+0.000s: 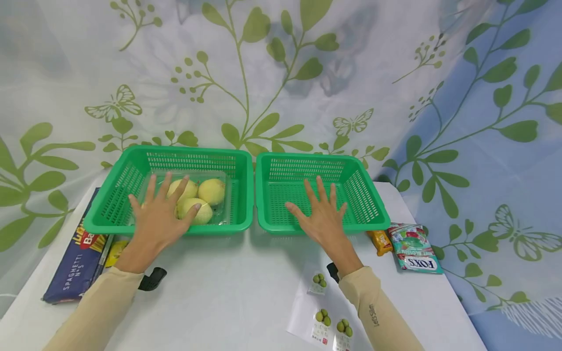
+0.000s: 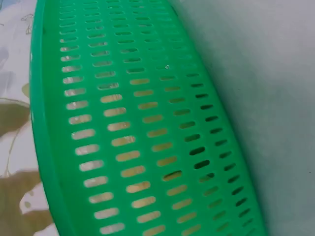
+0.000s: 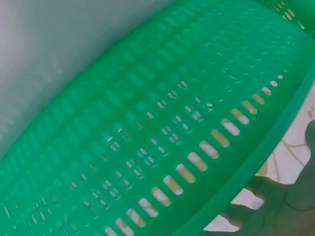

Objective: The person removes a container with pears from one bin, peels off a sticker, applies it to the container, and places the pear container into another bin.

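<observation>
Evenly paired: left hand (image 1: pixel 160 217) over the left basket (image 1: pixel 228 227), right hand (image 1: pixel 324 218) over the right basket (image 1: pixel 281 227)

Both hands are free of any grip, palms down and fingers fanned out. Each reaches across the front rim of a green slotted basket; whether either one touches the plastic, I cannot tell. The baskets stand side by side on a white table (image 1: pixel 210 302), close against a leaf-and-butterfly cloth (image 1: pixel 281 63).

Inside the left basket sits a clear tray (image 1: pixel 228 204) with round, pale yellow fruit (image 1: pixel 211 191). Three pieces show well, just beyond and beside the left hand, which hides part of the tray. From the left wrist, yellow shows through the slots of the basket's side. Under the right hand lies the slotted floor of the right basket.

Left of the baskets is a blue spaghetti pack (image 1: pixel 72 270), with a yellow packet (image 1: pixel 115 253) just beside it. At the right lie an orange packet (image 1: pixel 380 242) and a turquoise Fox's bag (image 1: pixel 413 246). Near the right sleeve (image 1: pixel 382 312) is a white sheet (image 1: pixel 303 312) printed with small green fruit pictures
</observation>
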`<state>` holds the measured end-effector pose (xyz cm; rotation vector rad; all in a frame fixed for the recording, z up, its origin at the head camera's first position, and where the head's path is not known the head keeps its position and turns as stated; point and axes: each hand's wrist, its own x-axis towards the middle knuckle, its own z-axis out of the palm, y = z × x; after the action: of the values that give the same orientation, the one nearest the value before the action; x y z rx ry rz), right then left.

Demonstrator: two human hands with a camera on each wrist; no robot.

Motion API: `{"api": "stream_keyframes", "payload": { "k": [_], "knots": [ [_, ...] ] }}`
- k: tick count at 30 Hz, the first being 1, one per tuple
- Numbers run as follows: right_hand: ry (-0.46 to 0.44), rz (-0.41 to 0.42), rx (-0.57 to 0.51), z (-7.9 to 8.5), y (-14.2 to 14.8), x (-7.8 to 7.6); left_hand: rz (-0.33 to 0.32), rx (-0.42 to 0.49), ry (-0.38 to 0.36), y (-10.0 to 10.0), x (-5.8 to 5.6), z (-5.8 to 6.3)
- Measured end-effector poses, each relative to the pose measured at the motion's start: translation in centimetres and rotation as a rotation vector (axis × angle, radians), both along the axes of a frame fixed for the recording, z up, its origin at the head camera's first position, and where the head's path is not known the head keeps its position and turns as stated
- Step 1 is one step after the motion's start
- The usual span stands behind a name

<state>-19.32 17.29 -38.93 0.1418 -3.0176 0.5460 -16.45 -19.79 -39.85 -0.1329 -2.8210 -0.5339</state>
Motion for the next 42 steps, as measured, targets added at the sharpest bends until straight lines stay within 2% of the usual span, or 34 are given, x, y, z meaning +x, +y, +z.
{"api": "stream_keyframes", "payload": {
  "k": [7, 10, 12, 16, 18, 23, 30, 34, 37, 42],
  "knots": [
    [0.159, 0.121, -0.25, 0.8, -1.4, 0.0, 0.063, 0.177, 0.244, -2.2, 0.0, 0.1],
    [0.15, 0.137, -0.347, 1.6, -2.8, -0.1, 0.105, 0.196, 0.29, -3.6, -0.3, 0.2],
    [0.112, 0.152, -0.41, 2.0, -4.0, -0.2, 0.139, 0.194, 0.291, -4.6, -0.6, 0.3],
    [0.005, 0.19, -0.53, 2.5, -6.6, -0.4, 0.19, 0.204, 0.25, -6.1, -0.9, 0.4],
    [-0.034, 0.202, -0.557, 2.4, -7.9, -0.6, 0.203, 0.206, 0.214, -6.7, -0.9, 0.3],
    [-0.039, 0.219, -0.512, 2.0, -10.6, -1.0, 0.221, 0.192, 0.117, -7.4, -0.8, 0.1],
    [-0.084, 0.213, -0.488, 1.6, -13.4, -1.6, 0.226, 0.159, 0.064, -7.9, -1.1, 0.0],
    [-0.104, 0.212, -0.45, 1.6, -14.7, -1.8, 0.23, 0.153, 0.006, -8.0, -1.2, 0.0],
    [-0.142, 0.193, -0.458, 1.6, -15.4, -2.0, 0.22, 0.147, -0.041, -8.0, -1.2, 0.0],
    [-0.221, 0.14, -0.515, 1.5, -16.4, -2.3, 0.202, 0.133, -0.067, -7.8, -1.2, -0.3]
  ]
}}
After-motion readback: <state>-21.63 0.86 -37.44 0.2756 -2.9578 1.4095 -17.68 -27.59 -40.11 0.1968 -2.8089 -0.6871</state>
